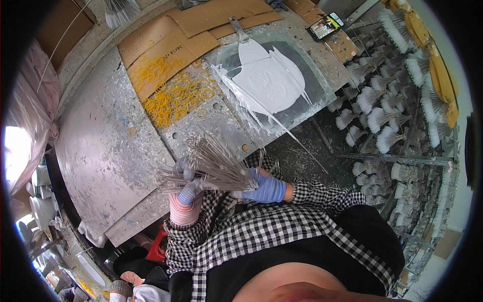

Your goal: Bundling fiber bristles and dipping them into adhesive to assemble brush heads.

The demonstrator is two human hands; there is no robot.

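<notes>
A thick bundle of thin grey rods [219, 161] is held in front of my body, above the near edge of the table. My left hand [186, 199], in a glove with a pink-and-blue striped cuff, closes round the bundle's left end. At the other end my right hand [269, 188], in a blue knitted glove, grips the rods, its fingers partly hidden behind them. The rods fan out toward the table and look slightly blurred. Beyond them lies a heap of yellow rubber bands [173, 98], partly on cardboard.
White paste [271, 80] is spread on a glass plate [321, 93], with a scraper [238, 27] at its far edge and a thin stick across it. A phone [326, 26] lies at the far right. Racks of white-tipped bundles [382, 113] stand right. Another person's hand [121, 288] shows lower left.
</notes>
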